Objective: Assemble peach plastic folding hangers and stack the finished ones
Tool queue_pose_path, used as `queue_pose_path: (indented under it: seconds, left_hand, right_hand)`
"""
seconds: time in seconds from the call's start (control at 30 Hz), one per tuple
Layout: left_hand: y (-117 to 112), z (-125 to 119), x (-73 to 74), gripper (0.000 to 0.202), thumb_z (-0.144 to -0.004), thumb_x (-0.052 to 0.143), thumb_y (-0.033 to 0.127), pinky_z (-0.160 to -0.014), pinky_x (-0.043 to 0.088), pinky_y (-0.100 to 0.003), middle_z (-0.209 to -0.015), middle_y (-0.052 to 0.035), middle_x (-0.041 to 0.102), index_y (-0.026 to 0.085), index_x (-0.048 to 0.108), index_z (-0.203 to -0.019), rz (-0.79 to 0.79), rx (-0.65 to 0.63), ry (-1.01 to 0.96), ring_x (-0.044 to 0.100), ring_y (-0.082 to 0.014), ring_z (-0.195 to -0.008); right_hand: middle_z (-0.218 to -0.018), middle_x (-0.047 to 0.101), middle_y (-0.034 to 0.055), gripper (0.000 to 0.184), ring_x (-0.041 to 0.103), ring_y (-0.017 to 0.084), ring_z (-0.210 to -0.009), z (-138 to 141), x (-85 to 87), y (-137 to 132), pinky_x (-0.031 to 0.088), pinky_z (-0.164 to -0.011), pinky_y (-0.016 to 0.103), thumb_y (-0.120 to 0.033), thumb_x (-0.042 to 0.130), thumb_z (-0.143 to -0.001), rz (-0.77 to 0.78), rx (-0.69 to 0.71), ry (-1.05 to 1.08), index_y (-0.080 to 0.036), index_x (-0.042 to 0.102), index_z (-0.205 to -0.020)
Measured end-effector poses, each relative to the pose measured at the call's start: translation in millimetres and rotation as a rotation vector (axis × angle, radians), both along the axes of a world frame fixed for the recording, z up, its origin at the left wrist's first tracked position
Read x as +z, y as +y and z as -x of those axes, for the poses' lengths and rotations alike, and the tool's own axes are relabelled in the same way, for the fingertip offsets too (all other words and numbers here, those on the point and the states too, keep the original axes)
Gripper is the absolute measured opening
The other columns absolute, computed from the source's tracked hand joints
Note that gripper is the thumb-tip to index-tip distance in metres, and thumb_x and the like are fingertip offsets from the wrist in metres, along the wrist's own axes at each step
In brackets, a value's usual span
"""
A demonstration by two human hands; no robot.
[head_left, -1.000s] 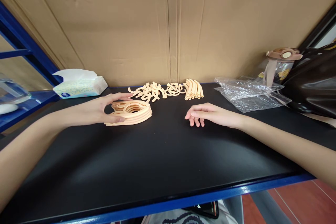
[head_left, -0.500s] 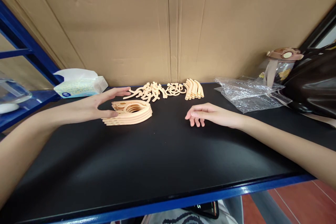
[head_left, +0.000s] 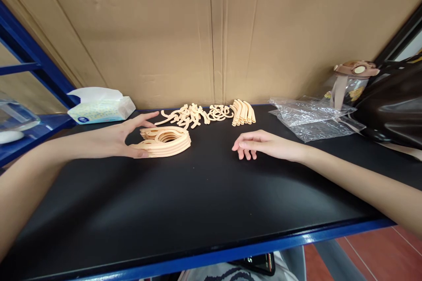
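A stack of flat, curved, pale wood-coloured pieces [head_left: 174, 148] with a rounded opening lies left of centre on the black tabletop [head_left: 198, 202]. My left hand [head_left: 121, 138] is at its left end, thumb along the front side and fingers stretched out above and behind it. A dark gap shows between the fingers and the stack, so the hand stays open around it. Further right, my right hand [head_left: 255, 145] hovers or rests at the table with fingers loosely bent and apart, holding nothing visible.
Behind lie a loose heap of small curved pieces [head_left: 187, 115], ring-like pieces [head_left: 219, 113] and a row of curved sticks [head_left: 243, 112]. A tissue pack [head_left: 100, 107] stands left; clear plastic bags [head_left: 313, 118], a bottle [head_left: 352, 81] and a dark bag [head_left: 392, 101] are right. Cardboard [head_left: 158, 35] backs the table.
My left hand has come slightly lower, its thumb now flatter along the stack's front and its fingers drawn back a little to the left. My right hand is nearly still.
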State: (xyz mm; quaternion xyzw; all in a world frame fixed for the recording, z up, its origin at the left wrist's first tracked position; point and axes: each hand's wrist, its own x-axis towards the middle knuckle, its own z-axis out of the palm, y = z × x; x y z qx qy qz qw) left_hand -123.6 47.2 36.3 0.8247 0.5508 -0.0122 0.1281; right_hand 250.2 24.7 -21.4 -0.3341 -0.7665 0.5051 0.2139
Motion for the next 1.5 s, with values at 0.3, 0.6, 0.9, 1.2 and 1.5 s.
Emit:
queue_pose_path:
  seconds: [0.3,0.6,0.9,1.2,1.5]
  left_hand:
    - [0.0,-0.5,-0.5,0.097,-0.072,0.056,0.062,-0.104,0.031,-0.037,-0.137,-0.0071,0.043,0.028,0.004,-0.146,-0.001,-0.006,0.004,0.045,-0.0269,-0.123]
    - [0.8,-0.3,-3.3,0.098,-0.071,0.057,0.059,-0.102,0.034,-0.035,-0.138,-0.0062,0.042,0.028,0.003,-0.147,0.031,0.024,0.011,0.049,-0.0252,-0.119]
    - [2.2,4.4,-4.8,0.103,-0.072,0.058,0.062,-0.102,0.036,-0.038,-0.140,-0.0107,0.040,0.025,-0.001,-0.147,0.037,-0.022,0.016,0.046,-0.0291,-0.123]
    - [4.0,5.4,-6.6,0.100,-0.073,0.059,0.058,-0.103,0.035,-0.036,-0.147,-0.0076,0.032,0.028,-0.001,-0.147,0.049,-0.025,0.012,0.043,-0.0276,-0.126]
    - [4.4,3.5,-6.6,0.098,-0.074,0.059,0.056,-0.105,0.033,-0.033,-0.152,-0.0046,0.022,0.029,-0.003,-0.146,0.054,-0.033,0.022,0.037,-0.0257,-0.130]
  right_hand:
    - [-0.083,0.063,0.0039,0.030,0.054,0.010,-0.069,-0.7,-1.5,0.5,0.045,-0.061,0.024,-0.041,0.048,-0.091,0.002,0.005,0.002,-0.015,0.061,-0.097]
    - [-0.083,0.063,0.0037,0.031,0.054,0.010,-0.069,0.1,-1.3,0.8,0.044,-0.062,0.024,-0.043,0.048,-0.090,0.001,0.007,0.000,-0.016,0.061,-0.097]
    - [-0.083,0.064,0.0036,0.031,0.055,0.010,-0.070,-0.4,-1.4,0.7,0.044,-0.062,0.024,-0.043,0.048,-0.090,0.001,0.009,-0.001,-0.016,0.062,-0.096]
    - [-0.083,0.064,0.0040,0.030,0.055,0.011,-0.071,0.3,-0.4,-0.2,0.044,-0.062,0.025,-0.042,0.050,-0.089,0.008,-0.001,-0.006,-0.016,0.062,-0.096]
    - [-0.084,0.064,0.0040,0.028,0.055,0.011,-0.071,-0.2,-0.5,-0.2,0.044,-0.062,0.025,-0.041,0.050,-0.089,-0.001,0.009,-0.010,-0.016,0.062,-0.097]
